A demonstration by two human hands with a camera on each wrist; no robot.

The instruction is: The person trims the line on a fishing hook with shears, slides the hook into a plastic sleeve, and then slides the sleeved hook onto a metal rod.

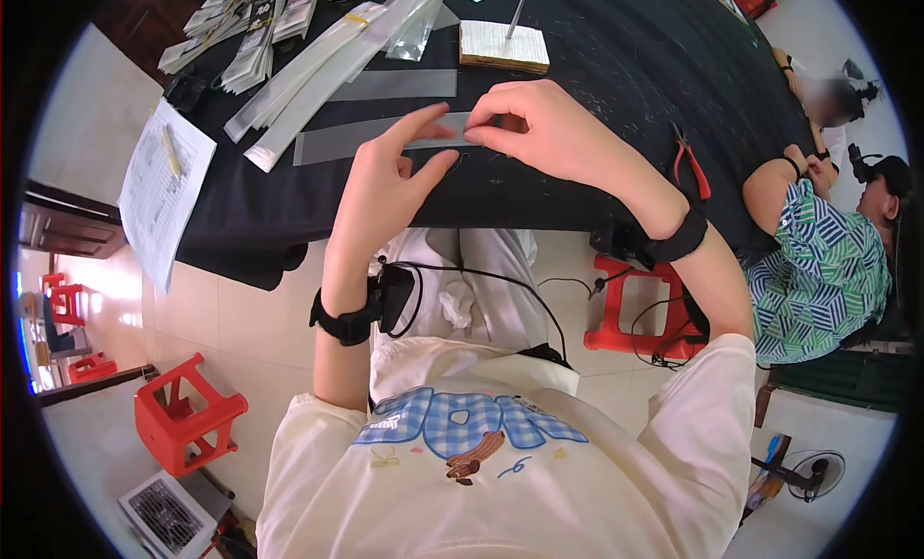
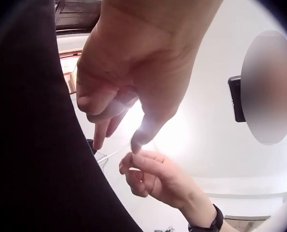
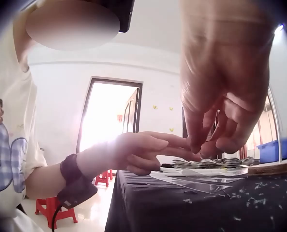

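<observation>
Cream T-shirt [image 1: 462, 506]: nearest, with blue gingham lettering across the chest.
Left hand [image 1: 385, 183]: bare, in the air above the table; thumb spread away from the forefinger, fingers apart, their tips just beside those of the other hand; I cannot tell whether they touch.
Right hand [image 1: 553, 126]: bare; bent forefinger and thumb brought together at their tips; whether anything thin lies between them, I cannot tell.
Red-handled metal pliers [image 1: 701, 178]: on the black tablecloth [image 1: 597, 73], beyond the right forearm on that side, jaws pointing away from the body.
Long clear plastic strip [image 1: 332, 145]: flat on the cloth below both hands, the left hand covering part of it.
Second clear strip [image 1: 395, 84]: also flat, just past the first.
Long translucent plastic sleeves [image 1: 289, 102]: a slanting pile to the left, bound by a yellow band [image 1: 357, 20].
White-topped wooden block [image 1: 503, 45]: beyond the hands, a slim metal rod [image 1: 521, 8] rising from it.
Printed paper packets [image 1: 255, 53]: bundled at far left.
</observation>
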